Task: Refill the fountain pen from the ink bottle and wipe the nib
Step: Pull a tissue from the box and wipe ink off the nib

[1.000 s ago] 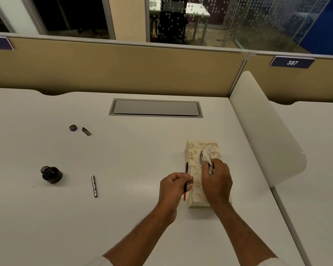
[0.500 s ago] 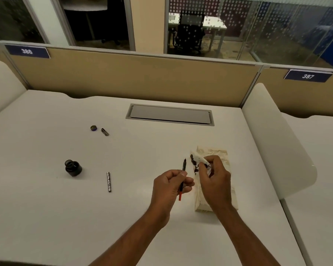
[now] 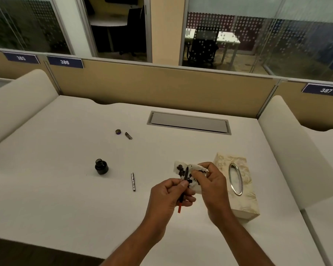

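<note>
Two bare forearms rise from the bottom edge of the frame to meet just right of centre, above the white tabletop (image 3: pixel 65 198). The left hand (image 3: pixel 171 196) has its fingers and thumb curled round the pen (image 3: pixel 186 172), which stands nearly upright: the dark nib end points up past the thumb and a red end sticks out below the palm. The right hand (image 3: pixel 212 186) pinches a white tissue (image 3: pixel 178 167) blotched with dark ink and holds it just behind the nib; whether paper and nib touch cannot be told. Just right of the hands lies a cream patterned box (image 3: pixel 246 204) with an oval metal-rimmed slot in its top. Left of the hands, apart from them, a slim silver barrel (image 3: pixel 133 181) lies on the tabletop, pointing away from the camera. Further left and slightly higher in the frame stands the dark bottle (image 3: pixel 101 167), upright, with its mouth uncovered. Higher still, well apart from the bottle, a round lid (image 3: pixel 118 131) sits just beside a short metal piece (image 3: pixel 128 135). Toward the upper middle a grey hatch (image 3: pixel 188 123) is set flush into the tabletop. A tan partition (image 3: pixel 161 87) closes the far edge and carries blue plates (image 3: pixel 64 62) numbered 385, 386 and 387, with glass walls behind it.
</note>
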Available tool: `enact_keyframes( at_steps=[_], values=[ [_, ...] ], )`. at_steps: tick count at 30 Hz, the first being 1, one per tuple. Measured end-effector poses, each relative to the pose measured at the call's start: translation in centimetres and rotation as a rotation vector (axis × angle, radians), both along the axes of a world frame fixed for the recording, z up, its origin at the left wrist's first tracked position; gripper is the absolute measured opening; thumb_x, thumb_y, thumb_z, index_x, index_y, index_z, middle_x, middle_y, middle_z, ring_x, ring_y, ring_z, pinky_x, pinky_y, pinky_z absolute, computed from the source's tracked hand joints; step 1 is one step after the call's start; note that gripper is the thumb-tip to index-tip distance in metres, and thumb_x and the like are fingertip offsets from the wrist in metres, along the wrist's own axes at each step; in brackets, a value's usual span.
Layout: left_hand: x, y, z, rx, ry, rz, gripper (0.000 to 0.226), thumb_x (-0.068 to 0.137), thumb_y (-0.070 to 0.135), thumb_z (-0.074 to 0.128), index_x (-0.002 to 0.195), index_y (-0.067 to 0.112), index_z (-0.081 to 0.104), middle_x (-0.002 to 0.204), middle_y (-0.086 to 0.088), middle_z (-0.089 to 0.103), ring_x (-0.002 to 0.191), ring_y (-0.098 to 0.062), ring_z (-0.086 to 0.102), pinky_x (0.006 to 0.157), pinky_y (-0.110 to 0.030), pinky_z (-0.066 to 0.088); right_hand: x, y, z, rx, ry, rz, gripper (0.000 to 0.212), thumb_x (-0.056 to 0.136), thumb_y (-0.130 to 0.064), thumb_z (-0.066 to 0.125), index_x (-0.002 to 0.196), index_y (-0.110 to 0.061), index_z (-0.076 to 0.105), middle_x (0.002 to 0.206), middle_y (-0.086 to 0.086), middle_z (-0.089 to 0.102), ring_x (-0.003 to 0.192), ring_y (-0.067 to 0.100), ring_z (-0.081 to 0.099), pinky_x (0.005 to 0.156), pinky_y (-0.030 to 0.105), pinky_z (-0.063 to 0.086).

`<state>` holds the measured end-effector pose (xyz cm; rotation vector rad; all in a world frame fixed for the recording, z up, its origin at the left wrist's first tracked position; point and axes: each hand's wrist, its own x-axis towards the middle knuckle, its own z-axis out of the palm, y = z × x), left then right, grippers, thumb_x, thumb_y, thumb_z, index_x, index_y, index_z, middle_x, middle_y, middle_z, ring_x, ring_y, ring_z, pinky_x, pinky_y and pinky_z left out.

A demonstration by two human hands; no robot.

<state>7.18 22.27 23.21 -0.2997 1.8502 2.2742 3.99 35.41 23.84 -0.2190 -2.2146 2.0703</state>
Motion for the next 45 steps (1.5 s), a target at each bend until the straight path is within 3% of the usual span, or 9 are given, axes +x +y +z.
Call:
enact_keyframes(
  at_steps=[3,8,15,20,23,27,31,35,45],
  values=[
    [0.2,-2.7,0.4,0.022,-0.007,-0.017,0.022,0.1,0.023,0.061,0.103,0.005,0.074,0.089,-0.017,0.079,0.084,-0.035,0.077,0.083,-0.043,0.063,0.3,-2.5,0.4,-0.053,-0.038,0.008,0.007,0.093,-0.009,0.062,0.092,-0.014,0.066,0.088,0.011,0.071,0.082,0.025,0.069,0.069,0.035,0.055],
    [0.6,-6.9,1.1,0.041,0.009,-0.033,0.023,0.099,0.024,0.063,0.1,0.003,0.074,0.087,-0.02,0.078,0.078,-0.034,0.075,0.08,-0.043,0.064,0.9,-6.5,1.6,-0.195,-0.076,0.044,0.007,0.093,-0.006,0.06,0.096,-0.004,0.065,0.083,0.014,0.071,0.068,0.012,0.064,0.055,0.021,0.049],
    [0.8,-10.5,1.8,0.056,0.026,-0.047,0.023,0.099,0.022,0.063,0.098,0.001,0.074,0.086,-0.022,0.077,0.075,-0.033,0.074,0.074,-0.039,0.063,1.1,-9.5,2.7,-0.3,-0.133,0.122,0.015,0.094,-0.01,0.058,0.103,0.0,0.065,0.098,0.02,0.071,0.091,0.028,0.065,0.073,0.038,0.047],
    [1.1,-12.0,2.4,0.111,0.017,-0.045,0.024,0.098,0.02,0.064,0.095,-0.002,0.073,0.086,-0.026,0.075,0.072,-0.033,0.072,0.072,-0.04,0.062,1.3,-9.9,3.9,-0.635,-0.339,0.259,0.052,0.101,-0.048,0.045,0.094,-0.009,0.08,0.109,0.016,0.074,0.104,0.031,0.068,0.101,0.044,0.045],
    [1.2,-12.3,2.7,0.122,0.018,-0.05,0.026,0.097,0.02,0.064,0.096,-0.005,0.072,0.086,-0.027,0.074,0.071,-0.033,0.071,0.07,-0.04,0.062,1.1,-10.0,3.6,-0.711,-0.382,0.296,0.045,0.1,-0.037,0.05,0.111,-0.001,0.075,0.124,0.024,0.068,0.111,0.033,0.065,0.106,0.045,0.043],
    [1.2,-12.2,3.1,0.097,0.026,-0.05,0.026,0.098,0.019,0.064,0.097,-0.006,0.072,0.084,-0.026,0.075,0.069,-0.032,0.071,0.071,-0.041,0.062,1.0,-10.0,3.8,-0.702,-0.35,0.42,0.04,0.094,-0.024,0.051,0.115,0.001,0.073,0.117,0.022,0.072,0.101,0.029,0.07,0.093,0.039,0.053],
    [1.3,-11.8,3.3,0.054,0.026,-0.047,0.025,0.099,0.019,0.062,0.096,-0.004,0.072,0.083,-0.027,0.074,0.068,-0.031,0.071,0.072,-0.042,0.062,0.8,-9.7,3.8,-0.646,-0.378,0.518,0.05,0.097,-0.032,0.055,0.13,0.005,0.061,0.079,0.015,0.068,0.063,0.02,0.06,0.068,0.036,0.052],
    [1.4,-11.3,3.5,0.04,0.011,-0.087,0.028,0.099,0.025,0.062,0.098,0.002,0.076,0.078,-0.019,0.075,0.069,-0.03,0.072,0.071,-0.039,0.063,0.5,-9.2,3.3,-0.571,-0.326,0.557,0.061,0.077,-0.041,0.082,0.122,-0.002,0.068,0.107,0.026,0.053,0.066,0.026,0.051,0.06,0.035,0.049],
    [0.8,-11.0,5.4,0.123,-0.041,-0.271,0.029,0.1,0.026,0.059,0.099,0.002,0.074,0.075,-0.011,0.067,0.065,-0.023,0.067,0.066,-0.033,0.057,0.6,-8.1,3.6,-0.607,-0.205,0.506,0.047,0.072,-0.037,0.086,0.101,-0.002,0.074,0.082,0.02,0.068,0.051,0.028,0.06,0.049,0.035,0.053]
  ],
)
